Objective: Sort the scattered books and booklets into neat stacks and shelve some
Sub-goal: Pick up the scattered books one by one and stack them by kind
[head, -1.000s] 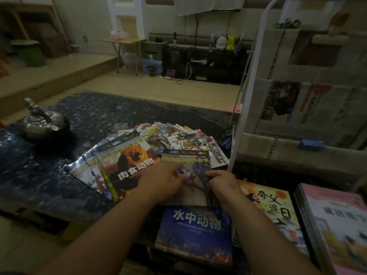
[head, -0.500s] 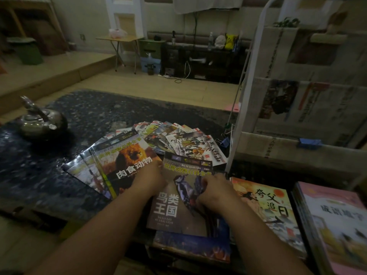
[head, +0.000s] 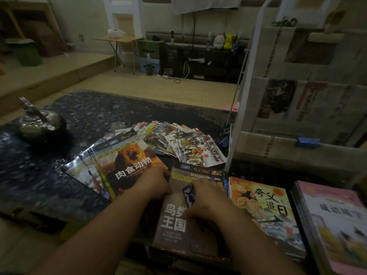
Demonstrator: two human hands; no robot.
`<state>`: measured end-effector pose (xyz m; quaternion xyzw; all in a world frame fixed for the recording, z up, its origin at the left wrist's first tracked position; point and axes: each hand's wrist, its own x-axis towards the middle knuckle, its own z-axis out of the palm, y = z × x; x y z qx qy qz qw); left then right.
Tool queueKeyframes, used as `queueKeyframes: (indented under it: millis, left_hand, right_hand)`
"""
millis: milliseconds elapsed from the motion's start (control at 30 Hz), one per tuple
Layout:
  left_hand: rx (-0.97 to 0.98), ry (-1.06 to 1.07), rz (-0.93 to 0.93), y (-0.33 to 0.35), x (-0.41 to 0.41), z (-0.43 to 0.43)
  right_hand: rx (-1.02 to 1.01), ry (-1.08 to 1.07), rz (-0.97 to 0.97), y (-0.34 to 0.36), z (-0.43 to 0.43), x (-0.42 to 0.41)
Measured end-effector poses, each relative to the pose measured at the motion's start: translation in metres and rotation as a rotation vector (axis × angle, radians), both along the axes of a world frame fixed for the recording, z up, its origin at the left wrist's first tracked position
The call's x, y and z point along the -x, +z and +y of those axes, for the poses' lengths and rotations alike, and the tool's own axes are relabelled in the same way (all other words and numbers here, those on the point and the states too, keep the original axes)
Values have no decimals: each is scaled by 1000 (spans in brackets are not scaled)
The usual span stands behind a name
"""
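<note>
A brown bird book (head: 174, 225) lies on top of a stack at the table's near edge. My left hand (head: 153, 183) grips its upper left edge with curled fingers. My right hand (head: 204, 201) rests on the middle of its cover and presses down, thumb pointing left. To the left, a lion-cover book (head: 127, 161) tops a slanted pile of large books. Behind them, several thin booklets (head: 178, 139) are fanned out. On the right sit a stack topped by an orange picture book (head: 264, 211) and another topped by a pink book (head: 333, 225).
A metal kettle (head: 39, 124) stands at the far left of the dark speckled table (head: 99, 112). A white-framed rack (head: 246, 76) lined with newspaper rises at the right, with a blue binder clip (head: 224, 139) at its foot. Wooden floor and furniture lie beyond.
Both hands drew the bird book toward me, over the blue water-animals book, which is now covered. My right hand shifted from the book's right edge onto its cover.
</note>
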<state>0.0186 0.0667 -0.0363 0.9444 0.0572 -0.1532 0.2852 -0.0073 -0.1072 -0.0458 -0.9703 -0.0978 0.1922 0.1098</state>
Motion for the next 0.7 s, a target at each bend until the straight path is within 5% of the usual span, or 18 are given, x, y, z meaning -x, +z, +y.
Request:
queueKeyframes:
  millis: [700]
  left_hand:
    - [-22,-24,-38,-8,-1,-3]
  right_hand:
    - [45,-53,40,0,-3,-2]
